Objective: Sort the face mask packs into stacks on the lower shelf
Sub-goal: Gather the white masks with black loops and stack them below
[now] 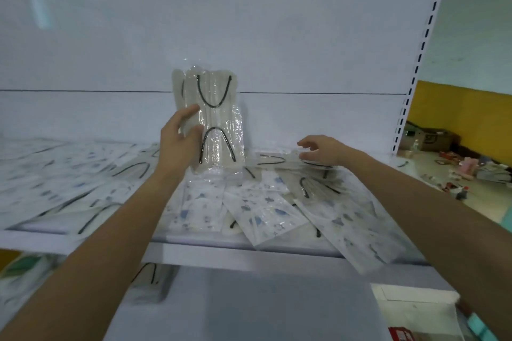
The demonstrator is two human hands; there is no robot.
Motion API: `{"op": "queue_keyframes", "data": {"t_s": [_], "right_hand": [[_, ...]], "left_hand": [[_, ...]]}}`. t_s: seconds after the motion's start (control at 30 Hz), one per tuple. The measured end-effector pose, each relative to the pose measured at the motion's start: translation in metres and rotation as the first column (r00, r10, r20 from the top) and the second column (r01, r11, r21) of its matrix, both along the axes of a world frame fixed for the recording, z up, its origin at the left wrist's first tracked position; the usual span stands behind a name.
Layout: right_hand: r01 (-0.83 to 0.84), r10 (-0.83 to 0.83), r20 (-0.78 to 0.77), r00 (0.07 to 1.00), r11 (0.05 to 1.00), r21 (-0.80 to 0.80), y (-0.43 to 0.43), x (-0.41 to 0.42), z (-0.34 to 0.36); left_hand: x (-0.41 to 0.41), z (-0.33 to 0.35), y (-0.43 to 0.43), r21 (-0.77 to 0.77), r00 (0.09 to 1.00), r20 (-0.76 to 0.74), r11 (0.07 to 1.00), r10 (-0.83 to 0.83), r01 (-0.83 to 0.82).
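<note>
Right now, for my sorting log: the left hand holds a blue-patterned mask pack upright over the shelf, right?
Not quite: the head view shows the left hand holding a plain pack with black ear loops upright over the shelf.

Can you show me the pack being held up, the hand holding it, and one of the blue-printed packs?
Held pack (221, 117): head view, on its clear wrapper between the two black loops.
Left hand (177, 144): head view, on the back of the hand.
Blue-printed pack (261, 216): head view, on its middle.
</note>
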State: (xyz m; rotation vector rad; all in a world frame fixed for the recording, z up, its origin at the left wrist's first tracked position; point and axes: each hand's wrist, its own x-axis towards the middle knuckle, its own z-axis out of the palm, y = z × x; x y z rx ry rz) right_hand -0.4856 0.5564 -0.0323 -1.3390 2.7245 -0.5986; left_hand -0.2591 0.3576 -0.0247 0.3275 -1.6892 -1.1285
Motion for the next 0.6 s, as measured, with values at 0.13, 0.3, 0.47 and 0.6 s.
{"op": "queue_keyframes", "data": {"t_s": [0.13, 0.3, 0.47, 0.6], "right_hand": [[0.011, -0.016, 0.03, 0.999, 0.985, 0.173, -0.015, -0.011, -0.008], [0.024, -0.032, 0.063, 0.997, 0.992, 0.122, -0.021, -0.019, -0.002], [-0.001, 0.016, 0.051, 0.999, 0.961, -0.275, -0.011, -0.021, 0.013], [0.071, 0.126, 0.276, 0.953, 0.791, -0.608, -0.001, -0.012, 0.029]], "left_hand": [[-0.007, 0.0, 0.003, -0.031, 1.0, 0.005, 0.999, 0.007, -0.007], [-0.014, -0.001, 0.006, -0.058, 0.999, 0.034, 0.998, -0.007, 0.009], [-0.017, 0.0, -0.001, -0.039, 0.999, 0.035, 0.999, 0.027, -0.025], [-0.02, 0.003, -0.005, 0.043, 0.998, -0.002, 0.997, 0.058, -0.058]]}}
